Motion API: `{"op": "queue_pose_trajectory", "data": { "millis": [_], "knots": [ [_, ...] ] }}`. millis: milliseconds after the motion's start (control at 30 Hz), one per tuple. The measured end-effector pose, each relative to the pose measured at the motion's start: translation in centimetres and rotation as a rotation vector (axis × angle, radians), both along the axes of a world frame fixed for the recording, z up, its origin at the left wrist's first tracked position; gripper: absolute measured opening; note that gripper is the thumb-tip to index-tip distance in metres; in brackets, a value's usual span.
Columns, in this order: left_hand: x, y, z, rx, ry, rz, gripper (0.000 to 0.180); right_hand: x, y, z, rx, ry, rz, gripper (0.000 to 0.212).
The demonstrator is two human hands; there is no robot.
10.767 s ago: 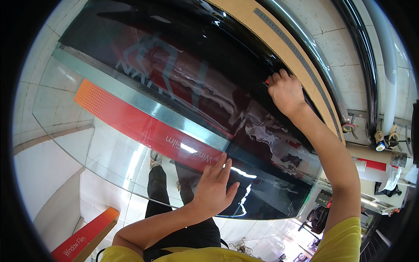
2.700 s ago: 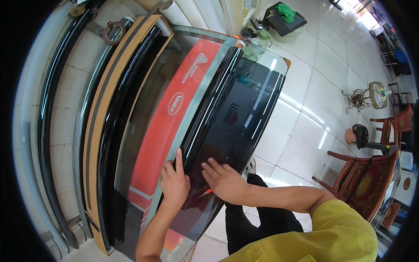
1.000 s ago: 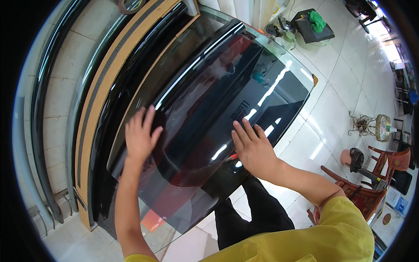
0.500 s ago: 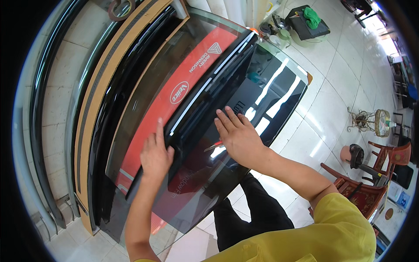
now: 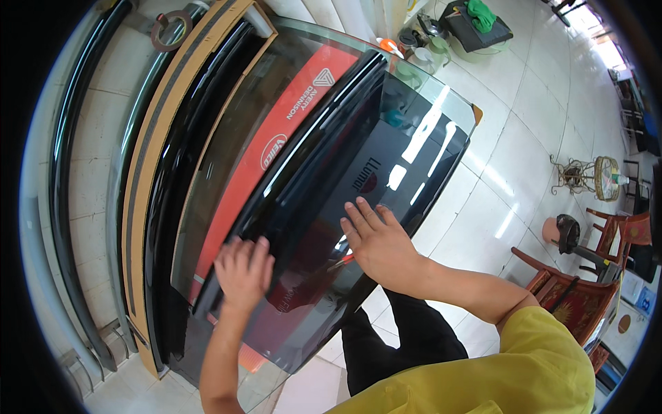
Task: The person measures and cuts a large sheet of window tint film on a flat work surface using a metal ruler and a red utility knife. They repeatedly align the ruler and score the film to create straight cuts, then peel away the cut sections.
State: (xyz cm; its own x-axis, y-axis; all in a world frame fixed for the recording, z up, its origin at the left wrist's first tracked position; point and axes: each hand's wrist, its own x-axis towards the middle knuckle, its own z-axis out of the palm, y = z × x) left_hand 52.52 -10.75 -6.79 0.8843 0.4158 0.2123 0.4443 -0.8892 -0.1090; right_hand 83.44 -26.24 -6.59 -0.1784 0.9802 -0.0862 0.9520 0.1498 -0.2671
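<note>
Beyond the table's left edge, a long tan cardboard box with a dark strip (image 5: pixel 143 207) holds a glossy black roll (image 5: pixel 181 165). Toward the left edge of the clear glass-topped table (image 5: pixel 426 81), a red band with white print (image 5: pixel 238 200) shows. Right of it lies the thin dark translucent film (image 5: pixel 338 159), its left margin curled up in a long shiny fold running from near the far edge to the left hand (image 5: pixel 243 272). That hand, slightly blurred, rests palm down on the fold, fingers loosely apart, gripping nothing visible. Toward the right edge, the film is flat; the far right corner is outside it. So one side is laid down, the curled side is not, and no cut is discernible. The right hand (image 5: pixel 379 241) lies palm down, fingers spread; a slim red-handled tool (image 5: pixel 345 260) juts from beneath, apparently held, the grip hidden.
</note>
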Motion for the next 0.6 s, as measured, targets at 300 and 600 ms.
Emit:
{"op": "queue_pose_trajectory", "data": {
  "millis": [300, 600],
  "knots": [
    [4.3, -2.1, -0.1, -0.349, 0.165, 0.451, 0.108, -0.4, 1.9, -1.0, 0.085, 0.039, -0.02, 0.057],
    [2.2, 12.0, -2.0, -0.149, 0.103, 0.593, 0.115, 1.6, -1.9, 0.8, -0.092, 0.03, -0.014, 0.057]
  ]
}}
